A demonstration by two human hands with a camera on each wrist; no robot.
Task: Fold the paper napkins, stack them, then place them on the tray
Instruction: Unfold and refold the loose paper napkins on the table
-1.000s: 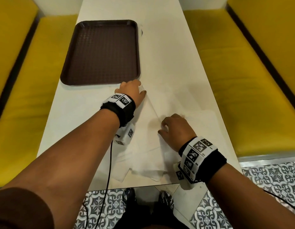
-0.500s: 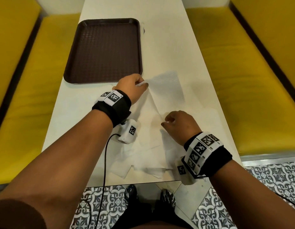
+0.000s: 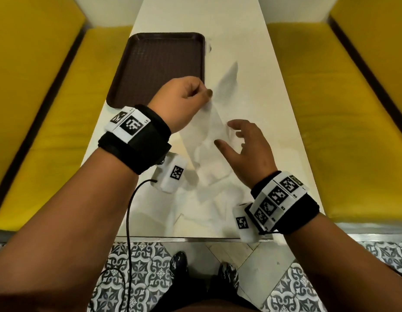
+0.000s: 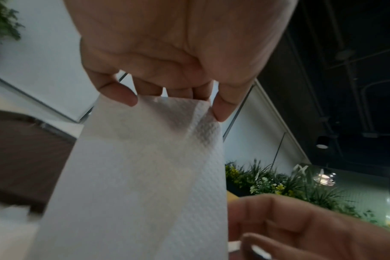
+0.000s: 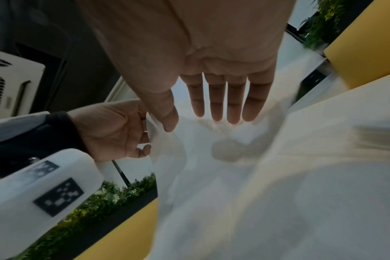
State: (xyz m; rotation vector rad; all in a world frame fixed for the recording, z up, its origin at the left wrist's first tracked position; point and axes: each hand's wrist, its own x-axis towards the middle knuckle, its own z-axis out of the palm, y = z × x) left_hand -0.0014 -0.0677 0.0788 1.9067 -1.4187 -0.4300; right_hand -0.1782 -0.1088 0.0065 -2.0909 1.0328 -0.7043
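Note:
My left hand (image 3: 186, 97) is raised above the table and pinches the top edge of a white paper napkin (image 3: 206, 134), which hangs down from it; the wrist view shows the thumb and fingertips (image 4: 223, 109) clamped on that napkin (image 4: 145, 176). My right hand (image 3: 245, 145) hovers beside the hanging sheet with fingers spread and straight (image 5: 218, 105), holding nothing. More white napkins (image 3: 209, 199) lie loose and overlapping on the table near its front edge. The brown tray (image 3: 159, 64) sits at the far left with nothing on it.
The white table (image 3: 252, 64) runs away from me between two yellow benches (image 3: 353, 131). Its front edge (image 3: 195, 238) is just under my wrists, with patterned floor tiles below. A black cable (image 3: 128, 210) hangs from my left wrist.
My left hand has lifted the napkin's edge up off the table. My right hand has come off the napkins and opened its fingers beside the raised sheet.

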